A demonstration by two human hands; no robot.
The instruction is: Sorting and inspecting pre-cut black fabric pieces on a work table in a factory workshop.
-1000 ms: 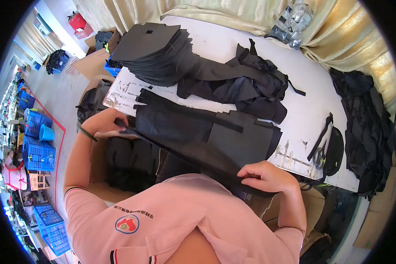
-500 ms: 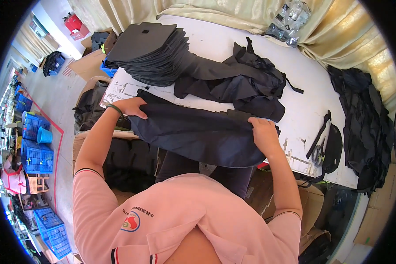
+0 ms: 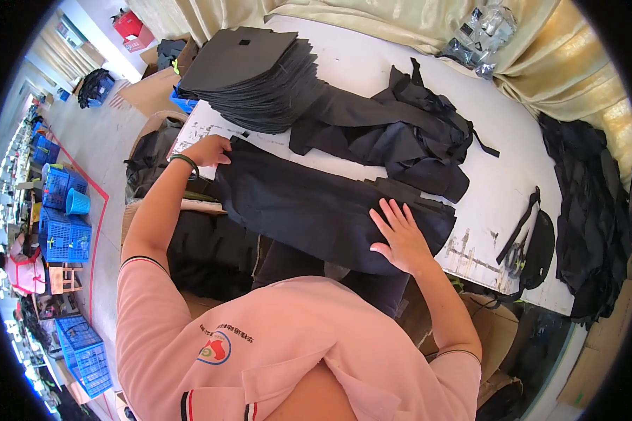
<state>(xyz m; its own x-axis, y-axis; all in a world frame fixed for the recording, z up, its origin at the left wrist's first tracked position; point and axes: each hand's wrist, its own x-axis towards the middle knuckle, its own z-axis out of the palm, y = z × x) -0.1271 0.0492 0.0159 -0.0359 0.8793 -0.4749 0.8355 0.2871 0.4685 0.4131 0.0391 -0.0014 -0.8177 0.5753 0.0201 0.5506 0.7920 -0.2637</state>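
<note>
Beneath the newly spread fingers of your right hand (image 3: 404, 242), black cloth (image 3: 298, 196) lay flatter; your left hand (image 3: 209, 150) pinched its end.

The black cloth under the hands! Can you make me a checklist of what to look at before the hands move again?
1. Left hand has hold of the black cloth: ok, it grips the far left corner.
2. Right hand is flat on the cloth: ok, palm down with fingers spread.
3. Whole cloth is on the white table: not ok, its near edge hangs past the table's edge.
4. Cloth is away from the black pouch: ok, bare table shows between them.
5. Nothing is trapped beneath the cloth's middle: cannot tell, the cloth hides it.
</note>
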